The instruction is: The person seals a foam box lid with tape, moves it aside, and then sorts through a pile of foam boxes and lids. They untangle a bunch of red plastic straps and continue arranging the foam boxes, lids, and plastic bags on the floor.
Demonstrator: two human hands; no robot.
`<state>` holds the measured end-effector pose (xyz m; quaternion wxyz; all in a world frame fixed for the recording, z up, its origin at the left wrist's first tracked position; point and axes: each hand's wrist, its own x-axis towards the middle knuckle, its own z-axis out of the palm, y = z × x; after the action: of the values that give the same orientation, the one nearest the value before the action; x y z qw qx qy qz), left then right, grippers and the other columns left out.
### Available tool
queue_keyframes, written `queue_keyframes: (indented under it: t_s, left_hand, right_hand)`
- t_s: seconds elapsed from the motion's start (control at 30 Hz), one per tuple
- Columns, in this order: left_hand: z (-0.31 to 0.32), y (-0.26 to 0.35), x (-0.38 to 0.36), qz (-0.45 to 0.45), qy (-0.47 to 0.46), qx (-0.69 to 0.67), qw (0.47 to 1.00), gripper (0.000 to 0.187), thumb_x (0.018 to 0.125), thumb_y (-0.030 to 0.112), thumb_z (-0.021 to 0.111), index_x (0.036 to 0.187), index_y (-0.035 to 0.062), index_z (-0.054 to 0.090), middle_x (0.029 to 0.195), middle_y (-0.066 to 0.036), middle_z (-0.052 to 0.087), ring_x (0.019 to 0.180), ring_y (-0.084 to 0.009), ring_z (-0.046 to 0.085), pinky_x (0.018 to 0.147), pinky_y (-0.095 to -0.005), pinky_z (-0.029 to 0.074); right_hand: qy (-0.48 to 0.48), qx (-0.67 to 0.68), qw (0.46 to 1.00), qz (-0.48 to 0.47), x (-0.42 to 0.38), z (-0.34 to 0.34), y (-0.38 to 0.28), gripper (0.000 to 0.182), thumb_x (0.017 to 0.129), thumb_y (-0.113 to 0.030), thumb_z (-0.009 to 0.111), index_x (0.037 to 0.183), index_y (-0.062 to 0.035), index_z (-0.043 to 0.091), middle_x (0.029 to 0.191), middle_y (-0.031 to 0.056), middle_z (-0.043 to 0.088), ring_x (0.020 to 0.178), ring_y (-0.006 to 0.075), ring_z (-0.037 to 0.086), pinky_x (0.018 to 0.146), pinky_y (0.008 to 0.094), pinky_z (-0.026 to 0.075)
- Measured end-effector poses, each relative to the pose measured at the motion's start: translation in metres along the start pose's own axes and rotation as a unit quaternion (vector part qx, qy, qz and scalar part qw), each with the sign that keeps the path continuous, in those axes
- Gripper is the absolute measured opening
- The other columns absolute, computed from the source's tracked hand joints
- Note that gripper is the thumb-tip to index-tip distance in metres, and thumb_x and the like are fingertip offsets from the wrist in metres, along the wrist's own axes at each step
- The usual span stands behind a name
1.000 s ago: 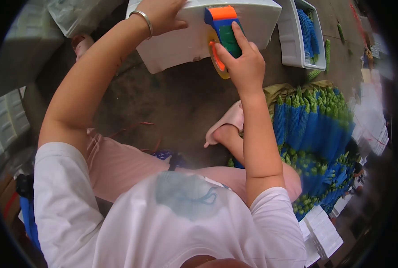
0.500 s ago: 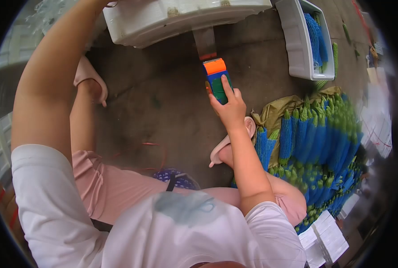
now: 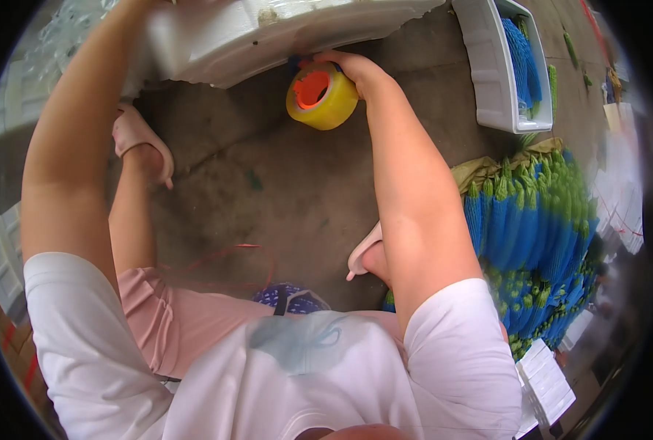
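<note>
My right hand (image 3: 350,67) is closed on a tape dispenser, tilted so that the yellow tape roll (image 3: 335,110) on its orange hub faces me. The dispenser's blue part is mostly hidden beside my fingers. It is close against the near side of a white foam box (image 3: 224,51) at the top of the view. My left arm (image 3: 77,139) reaches up over the left end of this box, and my left hand lies beyond the top edge, out of sight.
On the right, a white foam box (image 3: 485,81) holds green vegetables in blue netting. Below it lie rows of netted green vegetables (image 3: 521,220) beside brown sacking (image 3: 474,171). White foam pieces (image 3: 546,385) lie lower right. Red string (image 3: 247,246) is on the floor.
My right hand has moved up and slightly left and turned the tape dispenser over, so the roll's side shows. The clear tape strip stretched to the box no longer shows.
</note>
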<state>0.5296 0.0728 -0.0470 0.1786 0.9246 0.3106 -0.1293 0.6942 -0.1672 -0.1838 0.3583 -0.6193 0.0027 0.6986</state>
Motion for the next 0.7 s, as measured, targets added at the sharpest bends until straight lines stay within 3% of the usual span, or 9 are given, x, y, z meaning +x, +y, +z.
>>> queue_keyframes:
  t_s: [0.07, 0.17, 0.2, 0.23, 0.3, 0.43, 0.5, 0.6, 0.7]
  left_hand:
    - [0.01, -0.014, 0.006, 0.005, 0.051, 0.045, 0.998, 0.118, 0.064, 0.059, 0.073, 0.148, 0.0071, 0.01, 0.151, -0.021, 0.015, 0.141, -0.0351, 0.011, 0.114, -0.0449, 0.014]
    - [0.028, 0.013, -0.022, -0.039, 0.011, -0.043, 0.998, 0.09, 0.07, 0.049, 0.07, 0.14, 0.01, 0.031, 0.136, -0.014, 0.04, 0.127, -0.0311, 0.037, 0.099, -0.0462, 0.033]
    - [0.025, 0.043, -0.061, 0.008, 0.16, 0.076, 0.984, 0.105, 0.071, 0.062, 0.065, 0.146, 0.0061, 0.018, 0.147, -0.022, 0.026, 0.136, -0.0371, 0.026, 0.11, -0.0493, 0.023]
    - [0.039, 0.058, -0.085, 0.053, 0.254, 0.046, 0.965, 0.087, 0.069, 0.046, 0.071, 0.138, 0.0119, 0.032, 0.135, -0.013, 0.038, 0.123, -0.0314, 0.037, 0.1, -0.048, 0.03]
    - [0.074, 0.092, -0.132, 0.108, 0.312, 0.02, 0.944, 0.072, 0.064, 0.027, 0.079, 0.129, 0.0193, 0.048, 0.119, -0.004, 0.05, 0.107, -0.0246, 0.048, 0.093, -0.0448, 0.034]
    - [0.149, 0.143, -0.199, 0.11, 0.249, -0.008, 0.962, 0.071, 0.061, 0.022, 0.08, 0.125, 0.0228, 0.049, 0.119, -0.004, 0.044, 0.114, -0.0241, 0.04, 0.099, -0.0449, 0.028]
    - [0.2, 0.149, -0.216, 0.104, 0.224, -0.015, 0.969, 0.069, 0.062, 0.021, 0.079, 0.125, 0.0237, 0.049, 0.123, -0.005, 0.042, 0.119, -0.025, 0.037, 0.101, -0.0456, 0.026]
    - [0.222, 0.13, -0.233, 0.103, 0.218, -0.012, 0.971, 0.067, 0.066, 0.025, 0.077, 0.127, 0.022, 0.048, 0.13, -0.007, 0.039, 0.124, -0.0279, 0.033, 0.104, -0.0469, 0.023]
    - [0.215, 0.097, -0.226, -0.139, 0.317, -0.179, 0.921, 0.07, 0.078, 0.037, 0.068, 0.138, 0.0157, 0.039, 0.143, -0.015, 0.03, 0.13, -0.0363, 0.026, 0.106, -0.0473, 0.023]
  right_hand:
    - [-0.014, 0.028, 0.996, -0.087, -0.018, 0.005, 0.031, 0.027, 0.08, -0.022, 0.066, 0.101, -0.0054, 0.07, 0.099, 0.0098, 0.067, 0.086, 0.0185, 0.064, 0.077, 0.0318, 0.051]
    - [-0.105, 0.059, 0.987, -0.111, -0.077, -0.026, 0.1, 0.054, 0.082, -0.02, 0.064, 0.126, 0.0061, 0.05, 0.108, 0.0145, 0.064, 0.094, 0.0193, 0.064, 0.086, 0.032, 0.05]
    - [-0.183, 0.155, 0.96, -0.143, -0.114, -0.036, 0.115, 0.064, 0.078, -0.025, 0.067, 0.129, 0.0071, 0.045, 0.115, 0.0163, 0.061, 0.099, 0.0229, 0.062, 0.09, 0.0345, 0.049]
    - [-0.266, 0.25, 0.917, -0.158, -0.152, -0.046, 0.13, 0.075, 0.075, -0.029, 0.07, 0.133, 0.0081, 0.039, 0.122, 0.0181, 0.057, 0.105, 0.0265, 0.06, 0.093, 0.037, 0.048]
    - [-0.148, 0.368, 0.847, -0.355, -0.201, -0.062, 0.159, 0.084, 0.069, -0.04, 0.073, 0.137, -0.0038, 0.04, 0.126, 0.0191, 0.054, 0.109, 0.0347, 0.057, 0.095, 0.044, 0.046]
    - [-0.112, 0.455, 0.716, -0.517, -0.229, -0.141, 0.139, 0.054, 0.082, -0.044, 0.058, 0.123, -0.0088, 0.052, 0.114, 0.0097, 0.058, 0.094, 0.026, 0.059, 0.08, 0.0411, 0.05]
    - [-0.041, 0.452, 0.729, -0.513, -0.225, -0.137, 0.101, 0.042, 0.083, -0.038, 0.053, 0.113, -0.0086, 0.058, 0.105, 0.0093, 0.059, 0.082, 0.0224, 0.059, 0.071, 0.0361, 0.051]
    - [0.041, 0.405, 0.784, -0.468, -0.197, -0.148, 0.08, 0.048, 0.085, -0.042, 0.045, 0.123, -0.0144, 0.056, 0.125, 0.0056, 0.057, 0.111, 0.024, 0.057, 0.091, 0.0439, 0.048]
    - [0.123, 0.415, 0.805, -0.406, -0.165, -0.146, 0.072, 0.052, 0.083, -0.047, 0.048, 0.123, -0.0153, 0.055, 0.122, 0.0033, 0.058, 0.109, 0.0233, 0.056, 0.092, 0.041, 0.045]
